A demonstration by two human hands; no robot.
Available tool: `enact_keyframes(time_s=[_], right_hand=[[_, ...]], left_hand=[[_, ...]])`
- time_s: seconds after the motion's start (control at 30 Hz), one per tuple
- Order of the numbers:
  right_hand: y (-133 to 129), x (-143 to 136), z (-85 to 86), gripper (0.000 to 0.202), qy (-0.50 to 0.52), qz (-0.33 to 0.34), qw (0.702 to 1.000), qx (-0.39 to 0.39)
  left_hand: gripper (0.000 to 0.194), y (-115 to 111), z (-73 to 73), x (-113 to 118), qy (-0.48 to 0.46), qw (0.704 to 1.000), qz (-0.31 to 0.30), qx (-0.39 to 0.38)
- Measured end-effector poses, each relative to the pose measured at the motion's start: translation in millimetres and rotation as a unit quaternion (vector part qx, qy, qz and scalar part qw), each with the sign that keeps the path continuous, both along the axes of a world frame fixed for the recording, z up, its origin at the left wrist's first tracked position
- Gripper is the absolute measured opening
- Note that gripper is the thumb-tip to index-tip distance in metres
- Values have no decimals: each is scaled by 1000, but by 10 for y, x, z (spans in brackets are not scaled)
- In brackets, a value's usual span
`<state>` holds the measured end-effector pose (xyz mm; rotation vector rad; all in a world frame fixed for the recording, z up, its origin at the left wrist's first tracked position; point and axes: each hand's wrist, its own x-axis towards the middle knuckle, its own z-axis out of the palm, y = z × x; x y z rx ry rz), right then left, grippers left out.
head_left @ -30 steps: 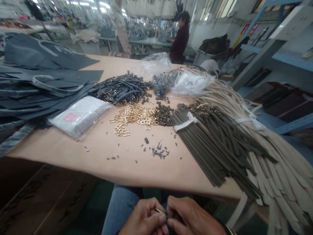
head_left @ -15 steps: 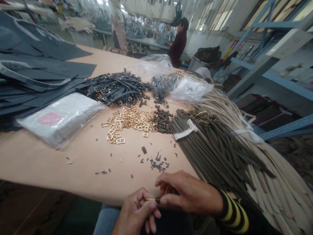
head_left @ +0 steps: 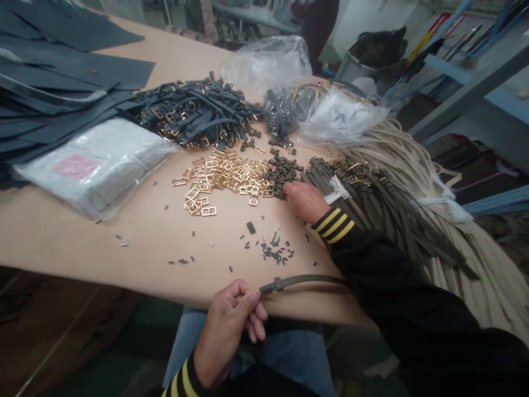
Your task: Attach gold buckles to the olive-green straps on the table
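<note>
My left hand point(head_left: 235, 314) pinches the end of a dark olive strap point(head_left: 306, 280) at the table's front edge. A small loop sits around the strap near that end, and its far part passes under my right forearm. My right hand point(head_left: 305, 199) reaches down at the right side of a pile of small dark loops point(head_left: 285, 170), its fingertips on the pile; what they hold, if anything, is hidden. Gold buckles point(head_left: 231, 173) lie heaped just left of the loops. Small dark pieces point(head_left: 275, 251) are scattered between my hands.
Olive straps point(head_left: 397, 215) and beige straps point(head_left: 467, 242) stretch along the right. Dark blue buckled straps point(head_left: 198, 113) are piled behind the buckles. A plastic-wrapped package point(head_left: 95, 165) lies at left, beside dark blue sheets point(head_left: 82, 71). Clear plastic bags point(head_left: 268, 60) stand at the back.
My right hand has left my left hand and moved forward to the loop pile. The strap now shows, with a loop around it, still in my left hand. The view has tilted down.
</note>
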<state>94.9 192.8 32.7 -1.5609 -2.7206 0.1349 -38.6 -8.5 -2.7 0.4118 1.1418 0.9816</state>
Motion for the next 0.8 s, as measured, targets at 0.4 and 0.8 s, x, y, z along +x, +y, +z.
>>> enact_keyframes(time_s=[0.4, 0.8], right_hand=[[-1677, 242, 221, 9, 358, -56, 887, -286], [-2043, 383, 65, 11, 497, -142, 794, -320]], left_hand=[[24, -159, 93, 125, 59, 997, 5, 56], [21, -412, 230, 322, 118, 987, -29, 104]])
